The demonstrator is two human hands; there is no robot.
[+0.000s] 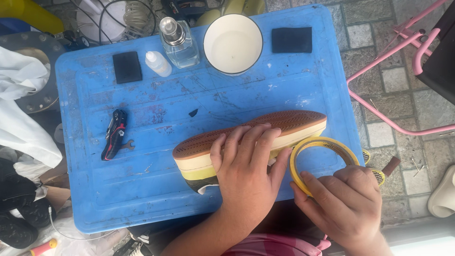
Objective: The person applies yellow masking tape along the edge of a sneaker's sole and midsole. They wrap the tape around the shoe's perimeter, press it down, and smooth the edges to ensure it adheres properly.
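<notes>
A shoe (pixel 284 124) lies on its side on the blue plastic tabletop (pixel 156 104), its brown ribbed sole facing up and its cream sidewall toward me. Yellow tape covers part of the sidewall near the left end. My left hand (pixel 249 163) presses flat over the middle of the shoe, fingers spread across the sole. My right hand (pixel 346 201) grips a roll of yellow tape (pixel 323 150) beside the shoe's right end, with the tape strip running to the sidewall.
At the back stand a white bowl (pixel 232 43), a glass bottle (pixel 179 43), a small white dropper bottle (pixel 158 63) and two black pads (pixel 127 67) (pixel 292 40). A red-black multitool (pixel 114 134) lies left. A pink metal frame (pixel 398 52) stands right, on paving stones.
</notes>
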